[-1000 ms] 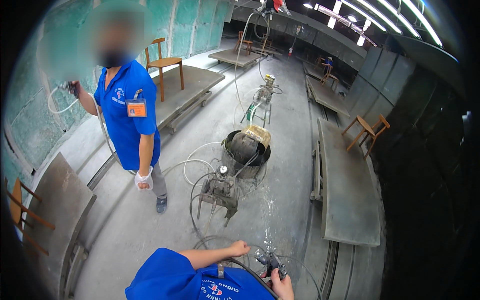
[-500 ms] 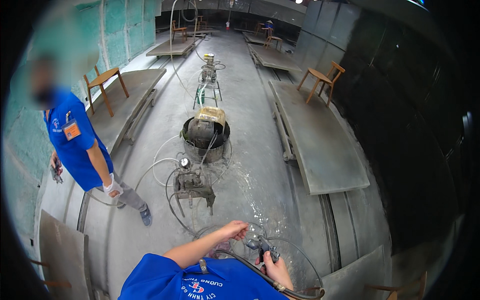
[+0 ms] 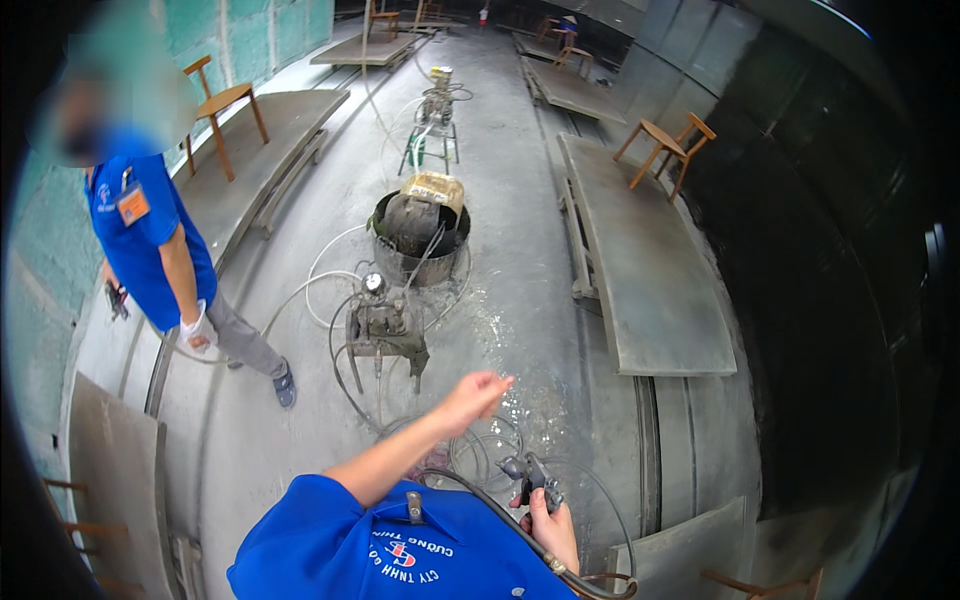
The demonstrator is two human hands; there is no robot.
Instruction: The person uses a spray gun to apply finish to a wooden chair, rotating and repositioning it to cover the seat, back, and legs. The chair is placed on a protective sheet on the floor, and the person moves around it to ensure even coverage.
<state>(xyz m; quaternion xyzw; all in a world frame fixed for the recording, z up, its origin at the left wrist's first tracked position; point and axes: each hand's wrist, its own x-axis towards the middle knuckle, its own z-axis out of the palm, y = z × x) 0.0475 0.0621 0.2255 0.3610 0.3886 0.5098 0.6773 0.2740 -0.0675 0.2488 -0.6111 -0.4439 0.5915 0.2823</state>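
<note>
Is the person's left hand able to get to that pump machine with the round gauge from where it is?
Probably yes, with a lean. The left hand is stretched out, open and empty, just short of the pump machine; only loose hoses lie on the floor between. The right hand is busy gripping a spray gun.

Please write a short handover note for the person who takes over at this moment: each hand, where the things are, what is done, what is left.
Left hand: empty, raised, fingers loosely together, above the floor near the pump unit.
Right hand: grips the spray gun, hose running across the chest.
Things: dark bucket behind the pump; wet patch on the floor; a co-worker stands at left.
Done: cannot tell from this view.
Left: gun not aimed at any panel yet.
</note>
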